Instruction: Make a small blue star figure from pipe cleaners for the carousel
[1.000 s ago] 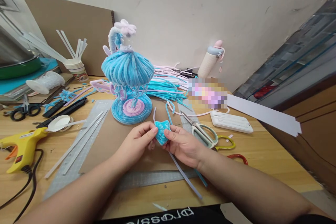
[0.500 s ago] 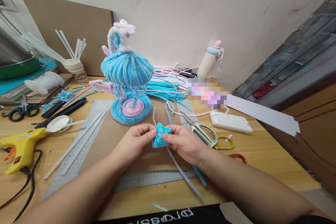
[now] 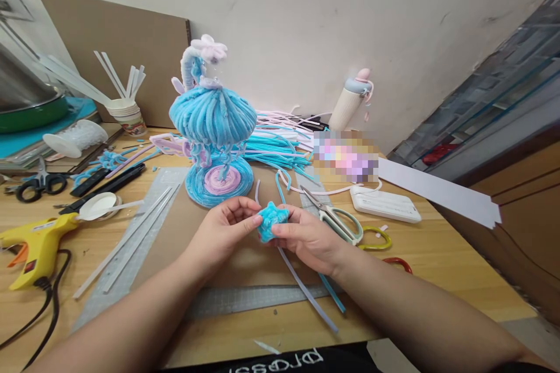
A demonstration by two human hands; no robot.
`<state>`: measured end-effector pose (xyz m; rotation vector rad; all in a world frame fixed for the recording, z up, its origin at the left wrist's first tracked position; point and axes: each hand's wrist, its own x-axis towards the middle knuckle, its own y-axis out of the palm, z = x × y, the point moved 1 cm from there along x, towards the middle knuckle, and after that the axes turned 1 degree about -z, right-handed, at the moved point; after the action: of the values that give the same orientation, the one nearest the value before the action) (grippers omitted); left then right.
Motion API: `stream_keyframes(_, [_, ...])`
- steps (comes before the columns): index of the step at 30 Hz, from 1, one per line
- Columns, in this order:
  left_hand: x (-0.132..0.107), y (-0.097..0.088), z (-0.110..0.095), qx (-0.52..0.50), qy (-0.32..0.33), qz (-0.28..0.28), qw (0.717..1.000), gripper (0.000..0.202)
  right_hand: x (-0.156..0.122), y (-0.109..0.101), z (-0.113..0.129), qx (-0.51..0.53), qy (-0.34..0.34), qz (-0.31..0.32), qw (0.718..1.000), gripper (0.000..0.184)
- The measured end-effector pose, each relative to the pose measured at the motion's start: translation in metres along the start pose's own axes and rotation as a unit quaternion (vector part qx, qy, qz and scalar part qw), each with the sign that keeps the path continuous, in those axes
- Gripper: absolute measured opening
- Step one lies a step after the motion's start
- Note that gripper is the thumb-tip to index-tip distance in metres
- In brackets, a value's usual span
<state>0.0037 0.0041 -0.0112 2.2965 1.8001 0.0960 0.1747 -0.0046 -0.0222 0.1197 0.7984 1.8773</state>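
A small blue fuzzy star, seemingly made of pipe cleaner, is pinched between both hands above the cardboard sheet. My left hand grips its left side with thumb and fingers. On its right side my right hand is closed, the thumb resting on the star's face. Beneath my hands lie a lilac pipe cleaner and a blue pipe cleaner. Behind them stands a blue fuzzy jellyfish-like model on a round coiled base with a pink centre.
Scissors with pale handles lie right of my hands, near a white power bank. A bundle of pipe cleaners and a bottle are behind. At left are a yellow glue gun, glue sticks and black scissors.
The star has turned a little in my fingers, and its points now show more clearly. Both hands stay in nearly the same place. The whole view has shifted slightly.
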Motion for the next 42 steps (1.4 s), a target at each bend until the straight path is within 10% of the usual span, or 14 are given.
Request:
stream_keyframes(33, [-0.0041, 0.0006, 0.0031, -0.088, 0.034, 0.087, 0.992, 0.005, -0.0056, 0.0041, 0.0032, 0.039, 0.014, 0.106, 0.993, 0.029])
stream_keyframes(42, [-0.0051, -0.0008, -0.0014, 0.044, 0.108, 0.014, 0.993, 0.009, -0.0079, 0.0041, 0.0039, -0.165, -0.161, -0.016, 0.973, 0.018])
